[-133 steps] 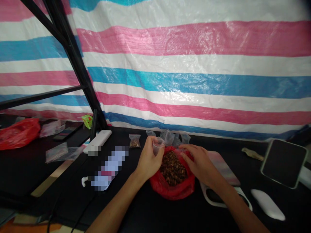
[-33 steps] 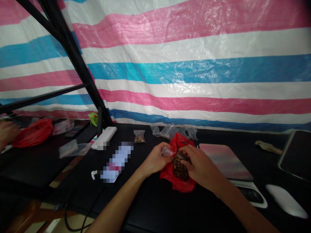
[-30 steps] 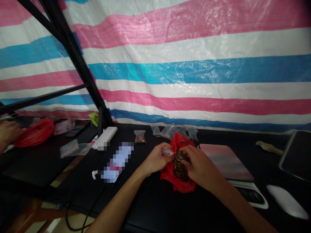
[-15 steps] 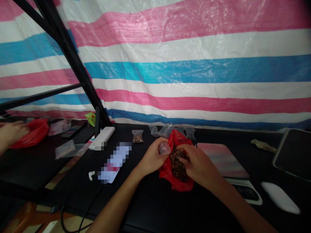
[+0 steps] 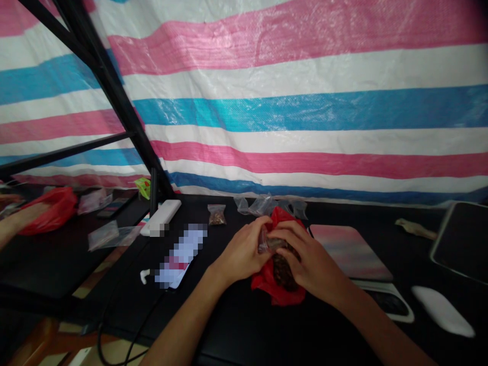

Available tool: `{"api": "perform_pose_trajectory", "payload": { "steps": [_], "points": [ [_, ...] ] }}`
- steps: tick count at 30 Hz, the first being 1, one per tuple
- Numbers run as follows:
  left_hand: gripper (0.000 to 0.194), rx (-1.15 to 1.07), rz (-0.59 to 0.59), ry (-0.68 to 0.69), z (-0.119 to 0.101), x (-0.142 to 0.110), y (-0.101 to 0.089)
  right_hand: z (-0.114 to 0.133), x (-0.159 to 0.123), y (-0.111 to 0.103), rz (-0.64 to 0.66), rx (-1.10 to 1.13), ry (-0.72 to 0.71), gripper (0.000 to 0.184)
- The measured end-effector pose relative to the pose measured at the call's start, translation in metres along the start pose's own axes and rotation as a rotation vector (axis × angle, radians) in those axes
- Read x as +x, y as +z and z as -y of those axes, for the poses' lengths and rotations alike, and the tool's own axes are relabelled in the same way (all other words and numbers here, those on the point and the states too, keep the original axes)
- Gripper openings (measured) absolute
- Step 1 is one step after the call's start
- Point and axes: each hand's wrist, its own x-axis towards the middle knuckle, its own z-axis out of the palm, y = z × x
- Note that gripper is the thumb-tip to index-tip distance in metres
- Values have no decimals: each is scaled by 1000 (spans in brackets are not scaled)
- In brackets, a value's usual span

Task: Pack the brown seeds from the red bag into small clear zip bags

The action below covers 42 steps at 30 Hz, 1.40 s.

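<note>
Small clear zip bag (image 5: 266,242), pinched in the closed fingers of the left hand (image 5: 242,249) and covered from above by the curled right hand (image 5: 308,256), directly over a red plastic bag (image 5: 276,295) of brown dried pieces (image 5: 282,269). Nothing between the hands and that bag. Just behind, loose clear bags (image 5: 259,206) and a small filled zip bag (image 5: 216,215); to the right, a pink-striped pad (image 5: 348,259); to the left, a white power bank (image 5: 160,217); far left, a co-worker's hand (image 5: 23,216) against a second red bag (image 5: 51,211).
</note>
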Motion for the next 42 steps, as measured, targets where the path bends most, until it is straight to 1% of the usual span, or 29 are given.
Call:
{"api": "perform_pose_trajectory", "payload": {
  "steps": [3, 6, 9, 11, 13, 15, 18, 22, 26, 29, 32, 35, 36, 38, 40, 42],
  "points": [
    [54, -32, -33, -10, 0, 0, 1, 1, -1, 0, -5, -2, -20, 40],
    [45, -11, -69, -55, 2, 2, 1, -3, -2, -3, -15, -24, 1, 37],
    [37, 68, -33, -43, 1, 2, 0, -9, -1, -4, -15, -18, 37, 35],
    [36, 115, 1, -5, -1, 2, 0, -11, 0, -3, -21, 5, 47, 33],
    [34, 156, 19, 37, -4, 1, 0, -9, 0, -1, -48, 22, 18, 30],
    [30, 192, 31, 70, -6, 0, 0, -6, -1, 2, -80, 21, -42, 28],
    [27, 210, 45, 94, -8, -1, 1, -3, -1, 4, -115, -10, -98, 26],
    [26, 163, 27, 74, -11, -1, 2, -8, -1, 1, -159, -60, -8, 28],
    [17, 86, -34, -42, -8, 1, 0, -20, 2, -9, -278, -84, 86, 25],
    [16, -5, -97, -156, -3, 3, -8, -31, 4, -14, -344, -113, 173, 24],
    [17, 3, -218, -285, -7, -3, -20, -40, 4, -13, -318, -130, 219, 25],
    [20, 7, -275, -406, -26, -21, -27, -44, 2, -7, -292, -132, 253, 26],
    [20, -3, -284, -448, -35, -30, -26, -45, 2, -5, -293, -134, 259, 26],
    [21, -14, -303, -508, -54, -50, -18, -43, 1, -4, -305, -126, 259, 25],
    [22, -59, -307, -587, -72, -68, -4, -41, 2, -5, -318, -99, 258, 25],
    [24, -130, -300, -713, -86, -79, 14, -38, 2, -7, -324, -71, 267, 27]
  ]
}}
